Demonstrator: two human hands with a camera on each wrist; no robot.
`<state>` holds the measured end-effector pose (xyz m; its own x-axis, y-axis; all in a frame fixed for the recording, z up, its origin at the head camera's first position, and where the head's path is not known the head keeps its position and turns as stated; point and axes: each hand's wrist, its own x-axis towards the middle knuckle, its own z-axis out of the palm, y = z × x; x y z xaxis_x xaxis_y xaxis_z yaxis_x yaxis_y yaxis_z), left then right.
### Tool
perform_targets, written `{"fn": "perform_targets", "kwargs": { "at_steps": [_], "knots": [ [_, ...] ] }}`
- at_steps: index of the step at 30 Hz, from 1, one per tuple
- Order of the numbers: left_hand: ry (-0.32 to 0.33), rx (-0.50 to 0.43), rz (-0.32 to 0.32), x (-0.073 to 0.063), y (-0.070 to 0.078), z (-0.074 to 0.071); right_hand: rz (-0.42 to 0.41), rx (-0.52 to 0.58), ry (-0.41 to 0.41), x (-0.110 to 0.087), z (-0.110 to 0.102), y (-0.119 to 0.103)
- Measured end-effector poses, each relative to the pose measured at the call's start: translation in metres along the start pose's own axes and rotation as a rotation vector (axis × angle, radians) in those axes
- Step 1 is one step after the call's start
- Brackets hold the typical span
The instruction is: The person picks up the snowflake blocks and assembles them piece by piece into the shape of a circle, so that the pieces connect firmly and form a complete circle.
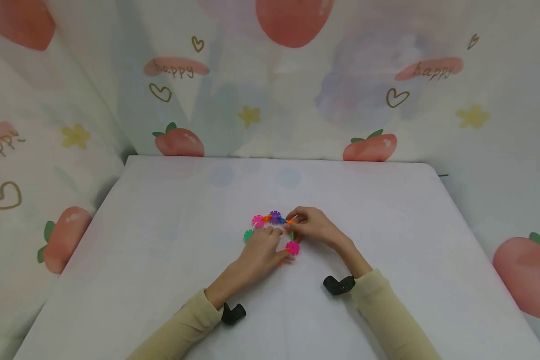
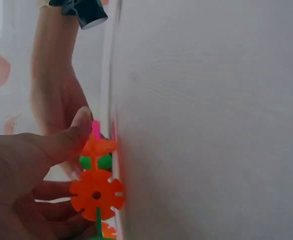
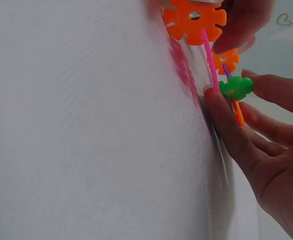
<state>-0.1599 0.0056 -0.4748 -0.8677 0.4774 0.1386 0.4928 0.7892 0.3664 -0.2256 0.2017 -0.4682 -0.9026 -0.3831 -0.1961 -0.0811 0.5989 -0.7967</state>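
Several notched plastic snowflake discs, slotted edge to edge, form a colourful ring on the table. A purple disc (image 1: 275, 217) and a light pink disc (image 1: 258, 220) are at its far side, and a bright pink disc (image 1: 293, 248) at its near right. My left hand (image 1: 262, 250) reaches over the ring and covers its near left part. In the left wrist view its thumb and curled fingers hold the ring beside an orange disc (image 2: 97, 195). With thumb and index finger, my right hand (image 1: 314, 225) pinches a green disc (image 3: 236, 88) on the ring's right side.
White cloth covers the table (image 1: 184, 200). A patterned curtain (image 1: 292, 100) hangs behind it and along the sides. Black wrist devices (image 1: 339, 285) sit at both sleeve cuffs, close over the table.
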Motion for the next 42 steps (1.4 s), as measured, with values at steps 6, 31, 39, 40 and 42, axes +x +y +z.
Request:
{"fn": "perform_targets", "kwargs": {
  "at_steps": [6,31,39,40,42],
  "knots": [
    [0.015,0.049,0.062,-0.001,-0.003,0.004,0.015,0.054,-0.009,-0.001,-0.002,0.000],
    [0.108,0.096,0.143,-0.002,-0.001,0.011,0.007,0.040,0.034,-0.004,0.001,0.002],
    [0.125,0.065,0.138,0.000,-0.002,0.011,-0.002,0.001,0.042,-0.003,0.003,-0.001],
    [0.126,0.058,0.137,0.000,-0.002,0.012,-0.002,-0.008,0.046,-0.003,0.004,-0.002],
    [0.133,0.041,0.131,0.001,-0.002,0.012,-0.007,-0.030,0.055,-0.003,0.004,-0.003]
  ]
}}
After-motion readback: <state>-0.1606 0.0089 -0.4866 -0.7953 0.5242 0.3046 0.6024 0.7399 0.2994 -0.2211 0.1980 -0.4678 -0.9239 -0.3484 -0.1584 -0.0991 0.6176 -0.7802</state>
